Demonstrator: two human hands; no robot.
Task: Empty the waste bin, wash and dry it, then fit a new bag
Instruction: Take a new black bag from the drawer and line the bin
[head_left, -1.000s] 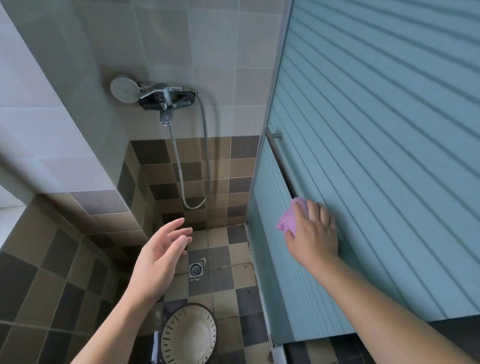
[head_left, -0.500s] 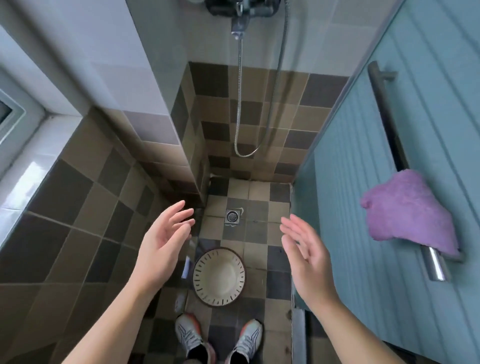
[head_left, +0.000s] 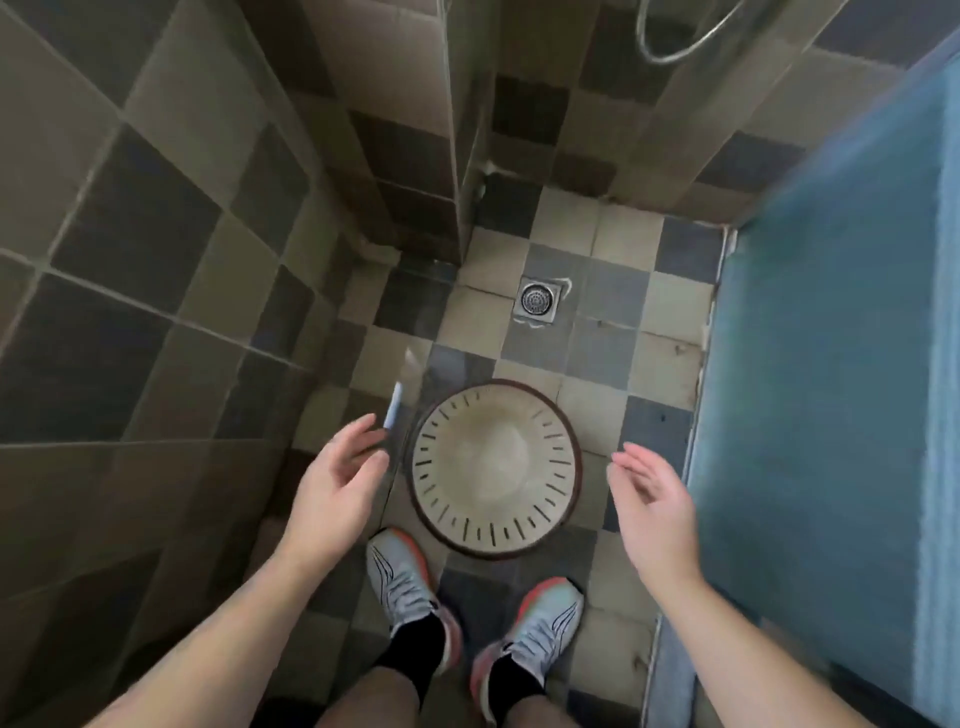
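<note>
Waste bin (head_left: 496, 467) on floor, nothing inside

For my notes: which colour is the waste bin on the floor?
Beige, with dark slits and a brown rim: waste bin, head view.

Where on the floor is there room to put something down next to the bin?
Bare tiles lie between the bin and the floor drain, and to the bin's right toward the blue door. It is crowded below the bin, where both shoes stand, and on its left, where a small white-blue thing lies near the left hand.
</note>
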